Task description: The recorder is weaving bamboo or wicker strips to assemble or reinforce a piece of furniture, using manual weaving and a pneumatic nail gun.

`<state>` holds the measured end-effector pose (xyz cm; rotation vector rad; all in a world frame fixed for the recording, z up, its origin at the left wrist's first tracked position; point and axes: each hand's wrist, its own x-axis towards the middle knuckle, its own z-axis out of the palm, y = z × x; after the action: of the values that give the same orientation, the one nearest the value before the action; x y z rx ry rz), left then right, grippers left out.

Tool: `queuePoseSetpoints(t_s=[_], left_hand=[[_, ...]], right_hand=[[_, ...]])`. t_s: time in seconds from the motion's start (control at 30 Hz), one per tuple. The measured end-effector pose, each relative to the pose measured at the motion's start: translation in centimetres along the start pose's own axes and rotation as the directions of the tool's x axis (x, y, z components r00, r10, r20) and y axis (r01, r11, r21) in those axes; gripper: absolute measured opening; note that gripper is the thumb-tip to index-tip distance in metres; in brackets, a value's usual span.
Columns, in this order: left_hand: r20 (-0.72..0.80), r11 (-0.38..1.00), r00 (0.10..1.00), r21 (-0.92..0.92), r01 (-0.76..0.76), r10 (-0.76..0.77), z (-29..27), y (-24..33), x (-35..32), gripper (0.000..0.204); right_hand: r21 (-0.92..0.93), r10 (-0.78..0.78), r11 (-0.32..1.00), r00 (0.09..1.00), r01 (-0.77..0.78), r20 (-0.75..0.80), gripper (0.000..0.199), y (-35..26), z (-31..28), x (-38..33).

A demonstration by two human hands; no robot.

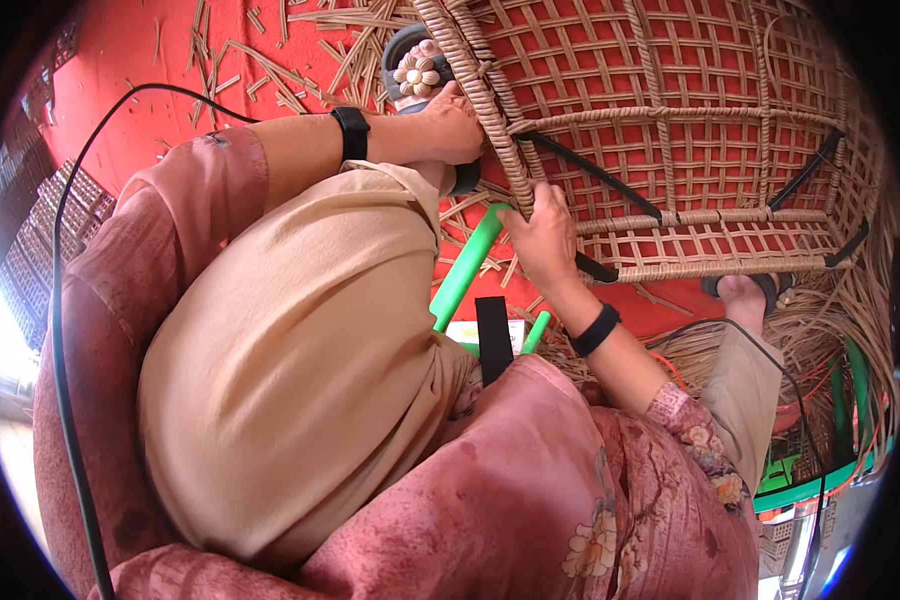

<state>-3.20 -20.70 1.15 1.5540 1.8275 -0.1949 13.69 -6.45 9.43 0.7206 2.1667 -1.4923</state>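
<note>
A large woven wicker piece (pixel 660 115) of brown strands, with a rope-wrapped edge and short black bars at its joints, fills the upper right. My left hand (pixel 455 125) is closed beside the wrapped edge, by my sandaled foot; its fingertips and anything they hold are hidden. Lower down, my right hand (pixel 545 238) grips the lower end of that wrapped edge, thumb and fingers around it. Just under this hand stands a bright green bar (pixel 470 265). Both wrists wear black bands.
Cut strand scraps (pixel 270 75) litter the red floor covering (pixel 130 60) at upper left. A bundle of long strands (pixel 830 310) lies at right, near my other foot and a green rim (pixel 810 492). A black cable (pixel 58 300) loops along the left side.
</note>
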Motion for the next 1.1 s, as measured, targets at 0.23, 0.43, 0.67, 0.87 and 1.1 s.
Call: queuePoseSetpoints(t_s=[0.23,0.43,0.67,0.87,1.1], left_hand=[[-0.091,0.992,0.992,-0.089,-0.093,0.085,-3.0,-1.2,0.0,0.034],[0.380,0.551,0.906,-0.804,0.225,0.184,-7.3,-4.4,-2.4,0.016],[0.209,0.416,0.949,-0.904,0.097,0.235,-17.8,-4.8,-6.8,0.015],[-0.190,0.075,0.966,-0.976,-0.206,0.175,-28.2,0.1,-14.1,0.018],[-0.444,-0.166,0.892,-0.889,-0.427,0.082,-31.9,9.8,-23.7,0.022]], right_hand=[[-0.096,0.041,0.995,0.999,-0.039,0.014,0.031,-1.1,-0.6,-0.1],[-0.060,0.008,0.998,0.999,-0.010,-0.033,0.029,-7.4,-4.8,-1.9],[0.264,0.091,0.964,0.983,-0.046,-0.161,0.032,-16.6,-10.6,-6.2],[0.185,0.028,0.982,0.929,0.044,-0.369,0.039,-25.1,-19.5,-10.4],[0.406,0.051,0.912,0.970,0.051,-0.236,0.032,-28.4,-21.6,-22.1]])
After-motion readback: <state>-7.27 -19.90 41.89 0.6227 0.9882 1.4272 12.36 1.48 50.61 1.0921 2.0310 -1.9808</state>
